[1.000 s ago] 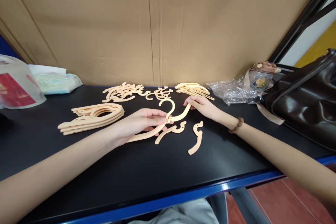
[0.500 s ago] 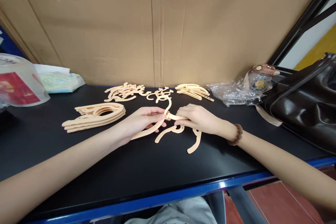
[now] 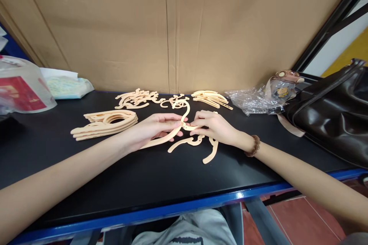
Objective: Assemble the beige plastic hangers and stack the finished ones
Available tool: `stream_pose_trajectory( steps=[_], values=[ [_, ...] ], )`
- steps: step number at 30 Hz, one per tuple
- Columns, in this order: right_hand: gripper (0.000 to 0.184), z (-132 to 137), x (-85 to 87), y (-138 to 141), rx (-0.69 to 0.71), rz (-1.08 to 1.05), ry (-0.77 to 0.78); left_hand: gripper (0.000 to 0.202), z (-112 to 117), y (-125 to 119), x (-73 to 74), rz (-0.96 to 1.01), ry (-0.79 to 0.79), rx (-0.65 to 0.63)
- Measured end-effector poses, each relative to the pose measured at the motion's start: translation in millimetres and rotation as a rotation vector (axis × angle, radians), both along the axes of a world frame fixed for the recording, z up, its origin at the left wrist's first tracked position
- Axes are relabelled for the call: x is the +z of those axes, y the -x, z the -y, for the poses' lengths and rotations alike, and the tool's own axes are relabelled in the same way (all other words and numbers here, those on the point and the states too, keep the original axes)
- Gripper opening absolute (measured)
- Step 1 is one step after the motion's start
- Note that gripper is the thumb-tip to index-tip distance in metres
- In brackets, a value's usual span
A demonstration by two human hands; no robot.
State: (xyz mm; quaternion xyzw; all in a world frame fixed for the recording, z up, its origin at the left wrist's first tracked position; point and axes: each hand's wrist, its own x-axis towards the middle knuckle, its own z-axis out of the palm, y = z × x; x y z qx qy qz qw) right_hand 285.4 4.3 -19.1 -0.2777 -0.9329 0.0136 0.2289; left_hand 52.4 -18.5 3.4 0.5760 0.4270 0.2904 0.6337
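Between my hands is a beige plastic folding hanger (image 3: pixel 163 140), with its curved hook pointing up and its arms meeting at the joint. My left hand (image 3: pixel 158 126) pinches it near that joint, and one long arm runs down under the palm. My right hand (image 3: pixel 215 126) grips the short arm on the other side, its fingers closed and partly hiding it. Below the hands, a loose hanger arm (image 3: pixel 180 144) and another curved arm (image 3: pixel 211 154) lie on the black table (image 3: pixel 138 180). Left of my left hand is a stack of folded hangers (image 3: pixel 105 127).
Along the back lie a pile of hanger arms (image 3: pixel 135 99), several small hooks (image 3: pixel 178 103) and a heap of thin bars (image 3: pixel 211 98). Crumpled plastic bags (image 3: pixel 255 99) and a dark bag (image 3: pixel 330 118) stand right; a tissue pack (image 3: pixel 67 86) and a plastic container (image 3: pixel 24 88) left. Cardboard (image 3: pixel 115 34) rises behind.
The view has shifted slightly. My right hand's fingers have moved a little on the short arm near the joint; both hands still hold the hanger.
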Motion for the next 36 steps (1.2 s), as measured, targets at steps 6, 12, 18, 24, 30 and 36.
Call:
stream_pose_trajectory(
  steps=[6, 12, 18, 24, 30, 36],
  values=[
    [0.025, -1.0, -2.0, 2.8, 0.004, -0.06, -0.002, 0.029, -0.6, 3.6, 1.0, -0.008, -0.011, -0.026],
    [0.026, -3.4, -1.8, 0.5, -0.022, -0.07, 0.009, 0.029, -2.2, 5.4, 0.2, -0.061, -0.037, -0.07],
    [0.024, -3.2, 2.4, -1.5, -0.004, -0.073, 0.02, 0.031, -3.7, 5.2, -1.0, -0.08, -0.048, -0.111],
    [0.023, -4.8, 2.9, -2.0, 0.006, -0.079, 0.019, 0.027, -2.2, 4.7, -0.4, -0.046, -0.037, -0.073],
    [0.025, -6.0, 1.0, -2.7, 0.041, -0.076, 0.01, 0.034, -2.3, 4.5, 0.3, -0.068, -0.049, -0.074],
    [0.025, -5.1, -2.7, -1.5, 0.034, -0.083, 0.013, 0.035, -2.4, 4.2, 0.8, -0.109, -0.12, -0.135]
  ],
)
